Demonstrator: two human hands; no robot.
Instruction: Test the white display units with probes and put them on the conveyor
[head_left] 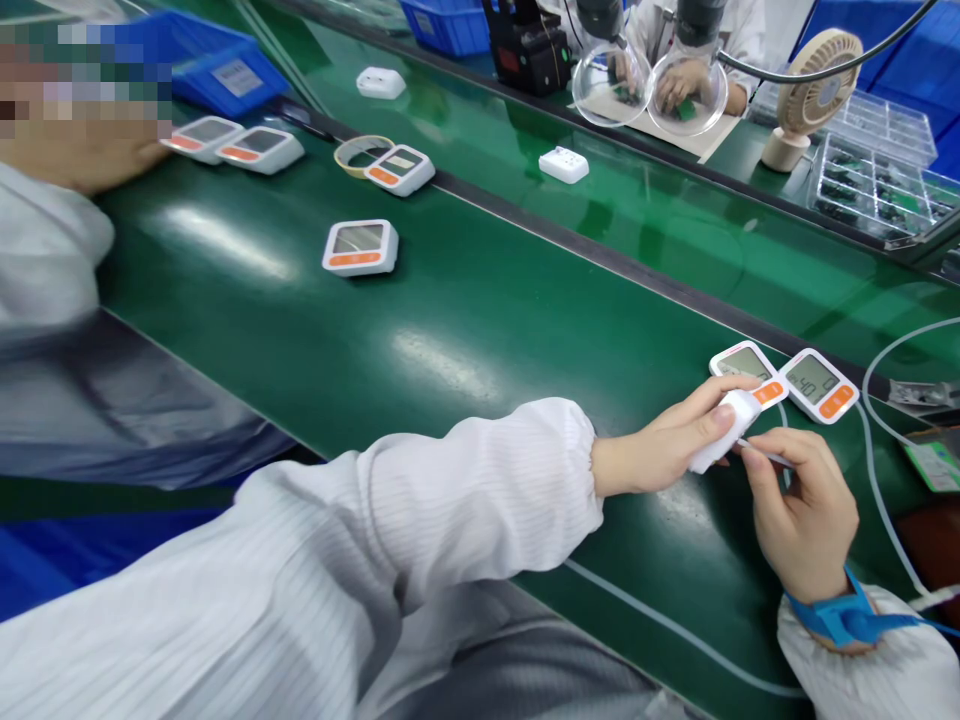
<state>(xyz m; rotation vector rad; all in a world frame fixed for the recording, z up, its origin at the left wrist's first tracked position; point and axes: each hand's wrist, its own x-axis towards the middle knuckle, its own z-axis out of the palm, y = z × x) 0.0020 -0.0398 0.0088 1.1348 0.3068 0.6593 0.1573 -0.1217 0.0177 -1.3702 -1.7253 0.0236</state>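
Note:
My left hand (660,440) is closed around a white plastic device (727,430), tipped up on edge above the green work surface. My right hand (806,505), with a blue wrist strap (840,612), pinches a thin pale stick-like piece (769,455) whose tip meets the device's lower edge. Whether that piece is a tool or a cable end I cannot tell. Just behind my hands lie two white digital display units with orange buttons, a left unit (739,358) partly hidden by my left hand and a right unit (819,386) showing digits.
Further left on the green bench (480,330) sits another display unit (361,247); one more (401,170) rests by a tape roll (352,152). A co-worker's hand (90,150) is near two units (259,150). White tubing (874,480) curves at right. A small fan (814,90) stands across.

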